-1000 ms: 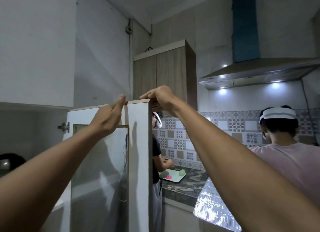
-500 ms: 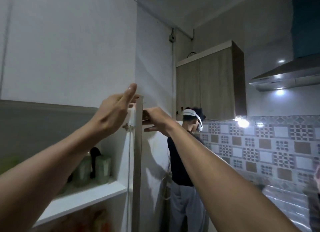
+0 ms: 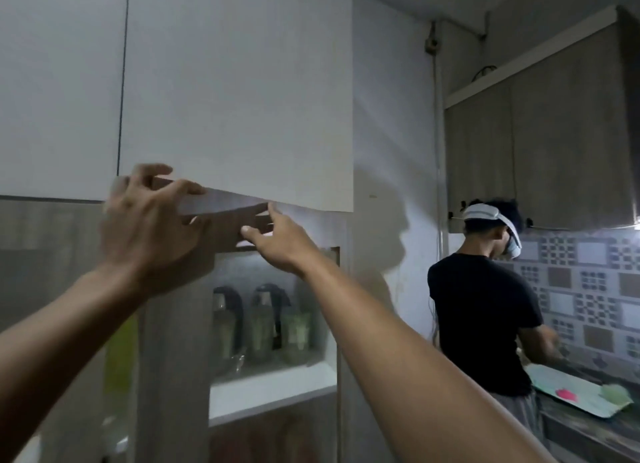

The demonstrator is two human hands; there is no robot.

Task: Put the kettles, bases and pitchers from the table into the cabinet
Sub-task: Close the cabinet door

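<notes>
**Both hands up at the cabinet door's top edge**

Here we are, high on the cabinet. The left hand (image 3: 149,227) is blurred, fingers spread wide and fanned over the top corner of the grey-brown wood-grain cabinet door (image 3: 176,341), gripping nothing. Whether those fingers actually touch the wood, I cannot tell through the blur.

Just to the right of it, the right hand (image 3: 280,244) reaches in with fingers straight and thumb stuck out. Its fingertips are laid against the door's top rail, under the lower edge of the plain white upper cabinet front (image 3: 235,82). It grips nothing either.

Below the right hand, look through the door's glass pane (image 3: 242,272): the task's things are inside the cabinet! A clear pitcher with a black top (image 3: 227,327) stands upright, a second black-topped clear pitcher (image 3: 265,324) is close beside it, and a greenish translucent container (image 3: 297,334) is next along. All sit on the white inner shelf (image 3: 277,386).

Well off beyond the right hand, a person in a black T-shirt (image 3: 485,324) stands at the dark marbled desk (image 3: 588,424), where a pale green tray (image 3: 575,393) lies.
</notes>
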